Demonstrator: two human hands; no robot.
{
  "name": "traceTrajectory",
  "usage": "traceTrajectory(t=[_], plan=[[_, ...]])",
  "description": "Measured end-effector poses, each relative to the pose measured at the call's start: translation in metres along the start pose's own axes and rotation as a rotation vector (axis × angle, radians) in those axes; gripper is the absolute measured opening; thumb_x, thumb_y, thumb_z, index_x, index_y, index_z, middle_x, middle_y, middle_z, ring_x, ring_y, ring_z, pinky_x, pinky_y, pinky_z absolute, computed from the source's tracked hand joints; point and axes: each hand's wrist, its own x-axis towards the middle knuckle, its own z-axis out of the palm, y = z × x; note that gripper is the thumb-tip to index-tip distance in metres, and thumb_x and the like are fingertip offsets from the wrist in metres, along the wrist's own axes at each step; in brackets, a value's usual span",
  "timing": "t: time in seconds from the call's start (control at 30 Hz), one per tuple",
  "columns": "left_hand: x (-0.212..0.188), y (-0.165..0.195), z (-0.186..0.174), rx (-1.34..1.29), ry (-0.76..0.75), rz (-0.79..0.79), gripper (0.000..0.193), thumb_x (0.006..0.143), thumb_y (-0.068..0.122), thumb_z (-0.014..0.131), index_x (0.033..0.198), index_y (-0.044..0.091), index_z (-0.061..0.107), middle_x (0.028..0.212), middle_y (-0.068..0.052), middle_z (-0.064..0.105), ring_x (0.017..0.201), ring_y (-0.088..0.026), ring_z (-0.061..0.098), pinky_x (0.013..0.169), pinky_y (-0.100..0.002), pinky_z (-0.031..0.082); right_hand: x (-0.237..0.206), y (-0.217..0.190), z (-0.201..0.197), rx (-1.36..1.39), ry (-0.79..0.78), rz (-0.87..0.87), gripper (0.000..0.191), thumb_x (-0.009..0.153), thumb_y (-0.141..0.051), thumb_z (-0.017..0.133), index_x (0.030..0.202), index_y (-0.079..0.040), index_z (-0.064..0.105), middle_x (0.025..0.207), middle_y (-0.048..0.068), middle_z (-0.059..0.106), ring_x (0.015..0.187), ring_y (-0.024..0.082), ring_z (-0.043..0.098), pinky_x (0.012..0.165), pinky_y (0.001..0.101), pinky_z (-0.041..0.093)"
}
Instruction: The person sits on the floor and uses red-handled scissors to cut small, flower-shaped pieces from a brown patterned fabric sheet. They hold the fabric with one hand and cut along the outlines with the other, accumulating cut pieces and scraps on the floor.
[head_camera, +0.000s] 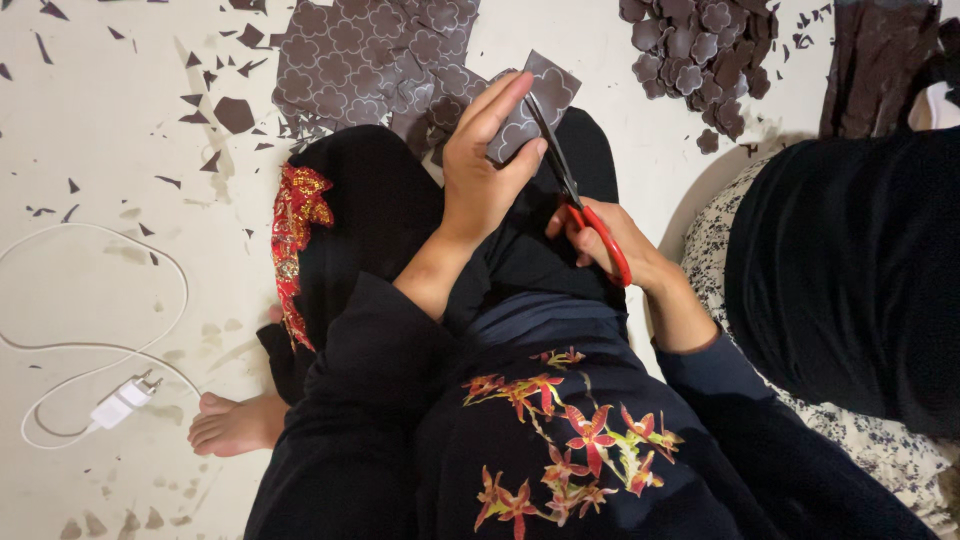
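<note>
My left hand (485, 160) holds a small piece of brown patterned sheet (540, 95) up above my lap, thumb and fingers pinching its lower edge. My right hand (610, 240) grips red-handled scissors (580, 205); the dark blades point up and meet the sheet's right edge. I sit on the floor in black clothes with a flower print, and one bare foot (235, 425) shows at the lower left.
A larger sheet of the same flower-outline pattern (360, 50) lies ahead on the pale floor. A heap of cut flower shapes (695, 50) sits at the upper right. Dark scraps litter the floor. A white charger and cable (120, 405) lie left. Another person in black (850, 270) sits right.
</note>
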Motion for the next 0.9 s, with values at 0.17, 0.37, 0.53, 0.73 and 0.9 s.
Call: traceTrajectory(t=[0.17,0.37,0.53,0.73,0.9], plan=[[0.0,-0.001,-0.001,0.008,-0.011,0.012,0.062,0.09,-0.005,0.079,0.146,0.008,0.059,0.152,-0.011,0.057,0.144,-0.021,0.056,0.123,-0.032,0.044,0.003,0.009,-0.004,-0.017,-0.018,-0.002,0.104,0.071,-0.1,0.038,0.098,-0.002,0.061,0.069,0.001,0.053,0.057,0.011,0.057,0.053,0.0251,0.052],[0.0,-0.004,-0.001,0.007,-0.016,0.033,0.062,0.09,-0.005,0.079,0.147,0.009,0.059,0.153,-0.01,0.058,0.145,-0.021,0.056,0.125,-0.032,0.044,0.005,0.018,-0.005,0.018,-0.022,0.012,0.105,0.065,-0.1,0.038,0.098,-0.003,0.057,0.076,0.002,0.058,0.055,0.009,0.058,0.049,0.0234,0.05],[0.001,-0.004,-0.002,-0.019,-0.032,0.012,0.063,0.089,-0.006,0.079,0.147,0.008,0.058,0.153,-0.01,0.057,0.144,-0.02,0.056,0.123,-0.031,0.044,0.005,0.022,-0.01,0.036,-0.038,0.016,0.104,0.065,-0.1,0.041,0.098,-0.003,0.057,0.08,0.003,0.058,0.059,0.008,0.057,0.05,0.0227,0.053],[0.0,-0.003,-0.001,-0.095,-0.047,-0.034,0.063,0.09,-0.007,0.078,0.148,0.008,0.058,0.154,-0.009,0.056,0.141,-0.017,0.058,0.121,-0.029,0.046,0.005,0.024,-0.008,0.045,-0.017,0.01,0.104,0.063,-0.101,0.042,0.094,-0.003,0.058,0.078,0.002,0.058,0.056,0.008,0.058,0.049,0.0229,0.051],[-0.001,-0.005,0.001,-0.103,-0.028,-0.011,0.064,0.09,-0.008,0.078,0.148,0.008,0.058,0.154,-0.009,0.056,0.142,-0.017,0.056,0.123,-0.029,0.044,0.005,0.026,-0.005,0.038,0.011,0.021,0.101,0.062,-0.101,0.042,0.086,-0.004,0.057,0.068,0.0,0.056,0.052,0.008,0.058,0.048,0.0221,0.049]])
